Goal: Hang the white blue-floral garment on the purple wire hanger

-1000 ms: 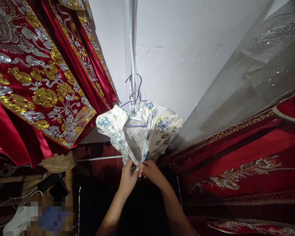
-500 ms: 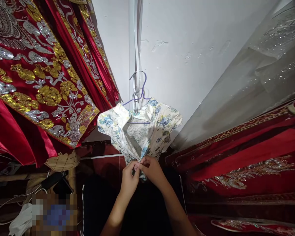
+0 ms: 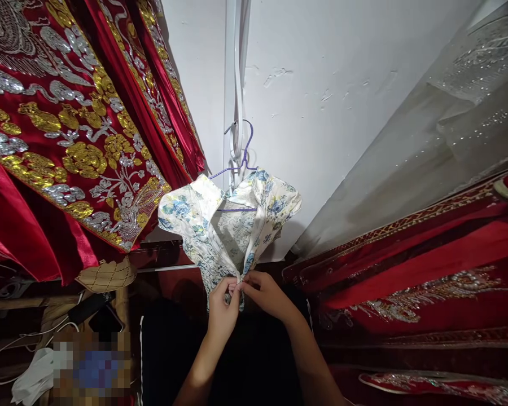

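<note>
Two bare hands are meeting at the open front seam of a white floral-print satin dress (image 3: 226, 225), which is hanging on a thin purple wire hanger (image 3: 241, 163) against the far white wall (image 3: 322, 113), between red gold-and-silver embroidered robes (image 3: 68, 129) on the left and a red beaded garment (image 3: 427, 276) on the right. The left hand (image 3: 222, 307) is pinching the left edge of the opening, its fingers (image 3: 232, 288) clamped on the cloth; the right hand (image 3: 266, 293) is pressing the opposite edge toward it, its fingers also closed on fabric at what looks like a zip base, too small to confirm. Pulling down too hard is likely to tip the light hanger off its white strap (image 3: 236, 113), and misaligned edges could snag the thin satin.
</note>
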The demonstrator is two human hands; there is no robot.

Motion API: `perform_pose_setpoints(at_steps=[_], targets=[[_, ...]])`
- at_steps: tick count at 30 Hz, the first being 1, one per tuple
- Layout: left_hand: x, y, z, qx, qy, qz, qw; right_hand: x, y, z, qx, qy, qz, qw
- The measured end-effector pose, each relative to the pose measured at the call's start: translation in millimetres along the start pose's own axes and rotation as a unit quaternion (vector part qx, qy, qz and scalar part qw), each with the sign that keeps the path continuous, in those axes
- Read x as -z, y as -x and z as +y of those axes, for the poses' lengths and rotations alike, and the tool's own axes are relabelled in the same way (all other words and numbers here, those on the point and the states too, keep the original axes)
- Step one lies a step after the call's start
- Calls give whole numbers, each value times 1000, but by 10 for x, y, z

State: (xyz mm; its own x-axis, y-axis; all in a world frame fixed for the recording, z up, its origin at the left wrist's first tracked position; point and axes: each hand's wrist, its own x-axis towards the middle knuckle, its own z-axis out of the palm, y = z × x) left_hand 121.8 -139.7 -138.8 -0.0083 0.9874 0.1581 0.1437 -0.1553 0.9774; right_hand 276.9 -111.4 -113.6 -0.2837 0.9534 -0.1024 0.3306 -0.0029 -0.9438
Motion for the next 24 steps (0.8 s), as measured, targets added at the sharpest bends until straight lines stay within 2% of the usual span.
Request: perform_pose_setpoints(at_steps=[4,7,11,16,20,24], targets=[[-3,48,-35,-10,1,9,1000,-12,10,-65,-56,-98,-59,992],[0,39,-30,-23,3,-1,1000,-9,-18,-151,-92,-166,-68,979],[16,-48,-1,-38,-3,-41,998,69,-157,-369,-73,-209,4,975],[49,-161,-34,-51,-59,-82,994,308,-444,-900,2,-242,126,962],[50,-195,-69,-51,-65,-113,990,449,-629,-1383,64,-255,169,950],[38,-232,-120,-42,-72,-135,987,484,-707,-1689,112,-298,203,926]])
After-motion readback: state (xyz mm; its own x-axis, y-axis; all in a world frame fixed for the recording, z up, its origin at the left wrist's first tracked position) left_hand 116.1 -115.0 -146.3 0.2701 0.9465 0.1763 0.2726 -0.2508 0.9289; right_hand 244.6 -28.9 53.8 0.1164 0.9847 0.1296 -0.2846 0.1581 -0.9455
